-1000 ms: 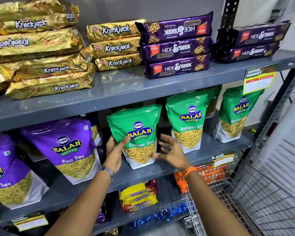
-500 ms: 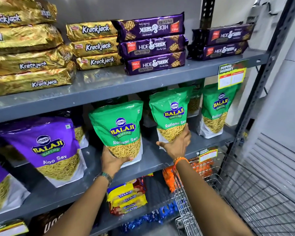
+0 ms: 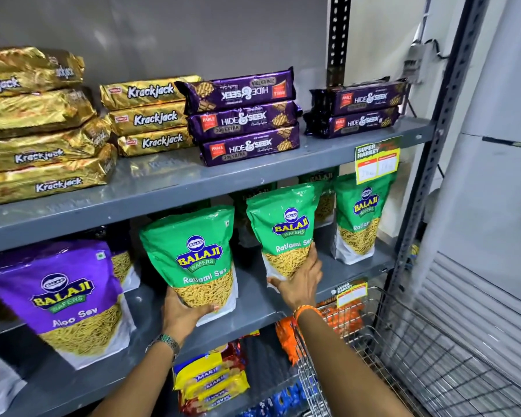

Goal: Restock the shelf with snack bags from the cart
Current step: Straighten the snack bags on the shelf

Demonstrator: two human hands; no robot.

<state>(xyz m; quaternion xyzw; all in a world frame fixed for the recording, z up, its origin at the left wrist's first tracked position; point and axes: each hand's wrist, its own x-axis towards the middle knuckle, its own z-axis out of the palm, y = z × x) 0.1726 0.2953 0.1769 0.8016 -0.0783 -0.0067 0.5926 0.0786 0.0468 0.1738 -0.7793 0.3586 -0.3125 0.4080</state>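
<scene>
On the middle grey shelf point(image 3: 253, 299) stand several green Balaji Ratlami Sev bags. My left hand point(image 3: 182, 314) grips the bottom of the left green bag point(image 3: 197, 254), thumb across its front. Fingers spread, my right hand point(image 3: 300, 279) presses against the lower front of the middle green bag point(image 3: 286, 230), which stands upright. A third green bag point(image 3: 358, 218) stands to the right, with more green bags partly hidden behind. The wire cart point(image 3: 418, 356) sits at lower right; I cannot see bags inside it.
A purple Aloo Sev bag point(image 3: 69, 296) stands left of the green ones. Gold Krackjack packs point(image 3: 151, 115) and purple Hide & Seek packs point(image 3: 247, 121) are stacked on the top shelf. Marie biscuit packs point(image 3: 211, 383) lie on the lower shelf. Yellow price tags point(image 3: 376, 162) hang from the shelf edges.
My right hand left the left green bag and went to the middle green bag. My left hand slid down to the left bag's bottom. The view shifted right and up.
</scene>
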